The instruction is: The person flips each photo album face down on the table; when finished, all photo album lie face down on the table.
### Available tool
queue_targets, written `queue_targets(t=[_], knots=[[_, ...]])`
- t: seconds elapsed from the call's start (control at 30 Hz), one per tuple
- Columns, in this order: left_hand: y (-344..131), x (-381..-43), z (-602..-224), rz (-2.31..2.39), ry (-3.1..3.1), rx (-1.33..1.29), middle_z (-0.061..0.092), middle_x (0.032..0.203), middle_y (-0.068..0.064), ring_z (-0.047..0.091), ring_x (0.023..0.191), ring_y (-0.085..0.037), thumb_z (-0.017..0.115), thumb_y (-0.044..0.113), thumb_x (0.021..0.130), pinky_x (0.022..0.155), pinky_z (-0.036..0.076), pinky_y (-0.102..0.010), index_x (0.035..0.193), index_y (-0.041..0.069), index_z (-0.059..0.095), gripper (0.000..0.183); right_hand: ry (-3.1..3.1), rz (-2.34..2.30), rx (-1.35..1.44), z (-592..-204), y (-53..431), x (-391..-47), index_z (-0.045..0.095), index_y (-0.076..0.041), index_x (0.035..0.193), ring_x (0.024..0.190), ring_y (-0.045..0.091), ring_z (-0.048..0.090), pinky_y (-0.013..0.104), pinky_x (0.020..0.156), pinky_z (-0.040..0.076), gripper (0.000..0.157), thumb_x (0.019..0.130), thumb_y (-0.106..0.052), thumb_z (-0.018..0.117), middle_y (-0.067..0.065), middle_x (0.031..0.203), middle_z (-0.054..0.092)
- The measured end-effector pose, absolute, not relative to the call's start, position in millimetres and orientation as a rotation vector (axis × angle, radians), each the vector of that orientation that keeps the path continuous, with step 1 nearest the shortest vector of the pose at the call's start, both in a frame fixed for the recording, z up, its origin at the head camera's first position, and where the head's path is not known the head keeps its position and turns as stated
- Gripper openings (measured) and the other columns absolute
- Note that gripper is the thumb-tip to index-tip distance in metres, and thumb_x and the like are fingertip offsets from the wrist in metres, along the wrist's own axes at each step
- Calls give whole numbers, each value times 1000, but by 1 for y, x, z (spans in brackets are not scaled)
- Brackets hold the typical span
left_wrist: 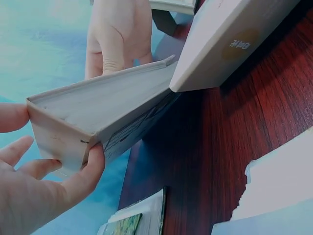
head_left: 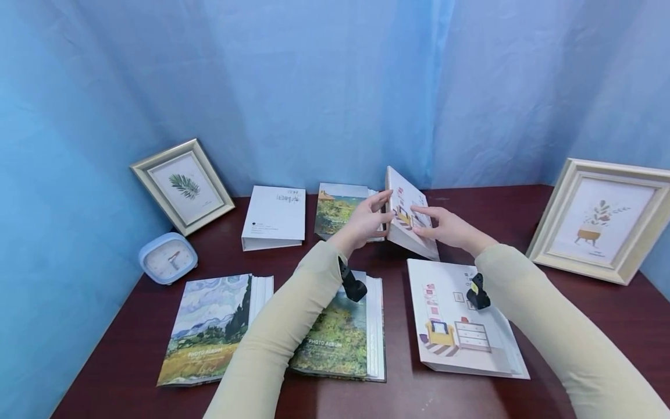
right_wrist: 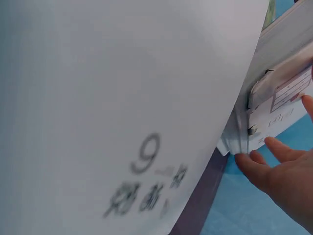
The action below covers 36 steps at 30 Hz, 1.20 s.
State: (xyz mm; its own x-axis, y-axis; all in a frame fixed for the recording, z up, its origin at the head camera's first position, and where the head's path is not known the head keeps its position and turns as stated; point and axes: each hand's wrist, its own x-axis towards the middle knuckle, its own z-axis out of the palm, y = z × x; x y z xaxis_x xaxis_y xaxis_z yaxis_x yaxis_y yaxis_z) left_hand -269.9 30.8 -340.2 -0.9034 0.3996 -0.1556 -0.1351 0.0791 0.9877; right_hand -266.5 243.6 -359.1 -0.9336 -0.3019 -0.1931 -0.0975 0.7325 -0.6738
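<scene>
Gripping the spine of a white album (head_left: 402, 201) between thumb and fingers, the left hand (head_left: 361, 224) is at the album's left side; the right hand (head_left: 450, 230) rests its fingertips and thumb on the illustrated cover, fingers spread, and in the right wrist view one fingertip lies at the album's edge; the two hands are apart, with the album between them. It is tilted up on its lower edge toward the back of the dark red table (head_left: 398, 396), just behind a larger white album (head_left: 455, 311) with a yellow armchair and a chest of drawers on its cover; to its left a landscape album (head_left: 337, 209) lies partly behind the left hand, and beyond that a white binder (head_left: 274, 212) with dark lettering. Nearer the person lie a wheatfield album (head_left: 209, 326) and a green-covered album (head_left: 335, 337), the latter partly under the left sleeve (head_left: 293, 320); a blue clock (head_left: 168, 258) and a leaf picture frame (head_left: 183, 186) stand at the left, a plant picture frame (head_left: 599, 221) at the right; a blue curtain (head_left: 314, 87) hangs behind.
</scene>
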Motion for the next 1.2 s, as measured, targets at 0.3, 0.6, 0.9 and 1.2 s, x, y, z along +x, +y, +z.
queue_targets(t=[0.3, 0.6, 0.9, 1.2], knots=[[30, -270, -331, 1830, 2060, 348, 32, 154, 0, 37, 137, -23, 54, 16, 97, 101, 44, -44, 145, 21, 41, 50, 2554, -1149, -323, -338, 236, -264, 17, -21, 154, 131, 45, 38, 58, 100, 39, 75, 93, -25, 61, 25, 152, 25], [42, -267, -330, 1789, 2189, 414, 34, 152, -3, 29, 141, -22, 64, 33, 91, 109, 35, -46, 142, 24, 46, 55, 2268, -1434, -266, -317, 238, -259, 1, -25, 154, 132, 53, 31, 63, 99, 37, 78, 96, -48, 47, 21, 157, 5], [46, -266, -335, 1823, 2095, 379, 41, 148, -3, 40, 135, -20, 67, 30, 89, 109, 36, -42, 142, 26, 46, 57, 2224, -1480, -204, -310, 239, -256, -5, -25, 153, 131, 56, 29, 65, 96, 38, 81, 95, -43, 48, 24, 156, 4], [50, -267, -341, 1773, 2114, 435, 44, 145, -5, 50, 125, -23, 69, 20, 88, 102, 43, -43, 141, 22, 48, 57, 2186, -1550, -180, -312, 247, -257, -5, -28, 153, 134, 55, 24, 67, 97, 35, 74, 98, -29, 44, 23, 157, 3]])
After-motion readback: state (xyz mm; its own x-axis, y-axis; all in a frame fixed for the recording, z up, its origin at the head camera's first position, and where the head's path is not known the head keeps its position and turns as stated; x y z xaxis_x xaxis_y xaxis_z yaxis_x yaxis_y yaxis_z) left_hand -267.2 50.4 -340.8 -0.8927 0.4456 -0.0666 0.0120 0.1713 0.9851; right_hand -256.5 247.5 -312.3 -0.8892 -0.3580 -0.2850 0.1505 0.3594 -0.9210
